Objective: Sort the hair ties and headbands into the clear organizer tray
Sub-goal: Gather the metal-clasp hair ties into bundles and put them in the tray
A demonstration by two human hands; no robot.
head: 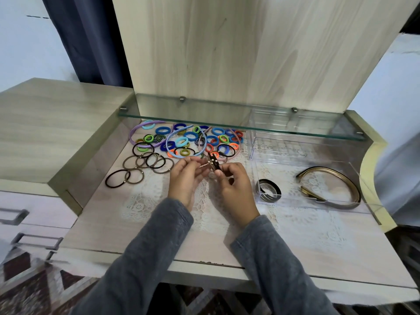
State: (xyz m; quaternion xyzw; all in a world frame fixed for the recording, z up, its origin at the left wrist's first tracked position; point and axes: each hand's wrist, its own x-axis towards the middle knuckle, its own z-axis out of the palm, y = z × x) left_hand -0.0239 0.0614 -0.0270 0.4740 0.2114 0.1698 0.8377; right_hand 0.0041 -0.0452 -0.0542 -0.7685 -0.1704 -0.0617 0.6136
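Observation:
Both hands meet over the middle of the dresser top. My right hand (233,186) pinches a small dark brown studded hair band (214,163), and the fingertips of my left hand (185,178) pinch its other side. Behind them lies a pile of colourful hair ties (193,137) with thin pastel headbands (145,135) among them. Thin black and brown elastics (141,165) lie to the left. The clear organizer tray (318,202) stands at the right; its front compartment holds a gold headband (336,183) and a coiled black band (269,190).
A glass shelf (238,123) overhangs the back of the surface, above the pile and the tray's rear compartments (281,146). A lace mat (204,201) covers the middle. A raised cabinet top (45,123) stands left, with drawers (27,223) below it.

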